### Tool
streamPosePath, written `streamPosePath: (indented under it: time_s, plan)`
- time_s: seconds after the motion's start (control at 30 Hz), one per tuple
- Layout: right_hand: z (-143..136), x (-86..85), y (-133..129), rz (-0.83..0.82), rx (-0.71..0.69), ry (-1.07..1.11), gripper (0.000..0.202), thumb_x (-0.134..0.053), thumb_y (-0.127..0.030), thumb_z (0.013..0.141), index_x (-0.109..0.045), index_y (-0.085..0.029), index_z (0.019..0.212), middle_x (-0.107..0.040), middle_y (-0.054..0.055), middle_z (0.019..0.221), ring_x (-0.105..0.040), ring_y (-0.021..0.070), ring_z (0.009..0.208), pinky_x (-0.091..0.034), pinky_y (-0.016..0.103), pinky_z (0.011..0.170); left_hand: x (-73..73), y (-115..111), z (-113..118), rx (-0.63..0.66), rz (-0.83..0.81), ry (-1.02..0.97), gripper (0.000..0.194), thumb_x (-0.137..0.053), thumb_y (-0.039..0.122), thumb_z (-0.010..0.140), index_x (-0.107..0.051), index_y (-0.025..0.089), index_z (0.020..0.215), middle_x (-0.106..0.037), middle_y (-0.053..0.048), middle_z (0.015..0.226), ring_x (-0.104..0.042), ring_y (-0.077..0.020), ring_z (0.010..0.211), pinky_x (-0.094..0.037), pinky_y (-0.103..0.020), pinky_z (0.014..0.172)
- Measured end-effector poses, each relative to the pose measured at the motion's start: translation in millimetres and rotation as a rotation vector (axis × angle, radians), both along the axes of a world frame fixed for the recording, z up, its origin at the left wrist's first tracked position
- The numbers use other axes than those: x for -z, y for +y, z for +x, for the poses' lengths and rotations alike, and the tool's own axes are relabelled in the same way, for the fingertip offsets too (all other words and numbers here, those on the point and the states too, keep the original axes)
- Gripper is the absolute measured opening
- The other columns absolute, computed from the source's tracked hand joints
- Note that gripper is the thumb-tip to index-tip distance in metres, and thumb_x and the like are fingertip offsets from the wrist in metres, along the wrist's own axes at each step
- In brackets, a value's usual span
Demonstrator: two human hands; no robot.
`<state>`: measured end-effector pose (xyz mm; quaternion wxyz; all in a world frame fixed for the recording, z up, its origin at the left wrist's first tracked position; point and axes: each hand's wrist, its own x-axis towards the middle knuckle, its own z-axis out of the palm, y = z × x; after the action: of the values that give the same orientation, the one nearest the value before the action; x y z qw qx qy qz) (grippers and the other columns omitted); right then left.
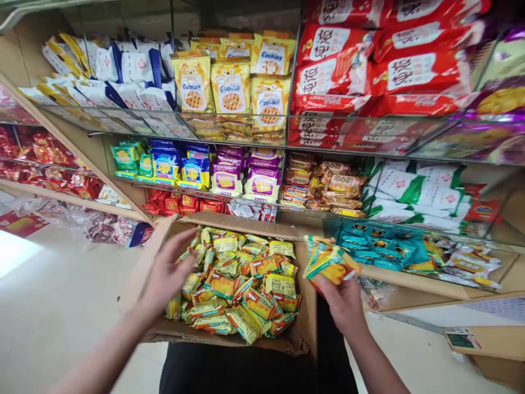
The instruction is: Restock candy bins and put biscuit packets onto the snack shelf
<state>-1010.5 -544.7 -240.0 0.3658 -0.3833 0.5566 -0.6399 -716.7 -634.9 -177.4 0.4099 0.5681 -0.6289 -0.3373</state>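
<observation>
My right hand [348, 307] is closed around small yellow, orange and green snack packets [326, 260], raised beside the right wall of a cardboard box [307, 295]. How many packets it holds I cannot tell. Over the left side of the box is my left hand [170, 273], blurred by motion, its fingers stretched out and apart from the thumb, with nothing seen in it. The open box is filled with loose snack packets [221, 284] of the same colours and sits at my lap.
Glass-fronted shelves rise behind the box, holding cookie bags [230, 87], red bags [328, 74], blue biscuit packs [165, 164] and brown packets [342, 186]. Teal packets [375, 246] lie on the low shelf at right. Another cardboard box [492, 345] stands on the floor at lower right.
</observation>
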Motion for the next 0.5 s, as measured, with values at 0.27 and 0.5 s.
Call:
streamPosePath:
  time_s: [0.27,0.5]
  plan:
    - [53.9,-19.1,-15.8,-0.013,-0.419,0.581,0.051,-0.056,-0.035,0.078,-0.042,-0.020,0.125,-0.047,0.011,0.127,-0.037,0.0253,0.124,-0.029,0.047,0.104,17.7,31.3,-112.5,0.535,0.461,0.728,0.073,-0.072,0.031,0.066,-0.035,0.027,0.128,-0.060,-0.002,0.102,-0.057,-0.0163,0.090,-0.042,-0.030,0.084]
    - [43.5,-8.7,-20.1,0.072,-0.304,0.289,0.044,-0.060,-0.041,0.074,-0.054,-0.020,0.112,-0.059,0.009,0.107,-0.058,0.0197,0.088,-0.051,0.033,0.073,27.2,24.4,-116.3,0.247,0.687,0.969,0.036,-0.066,0.040,0.071,-0.050,0.022,0.096,-0.064,-0.002,0.093,-0.060,-0.0175,0.087,-0.042,-0.033,0.082]
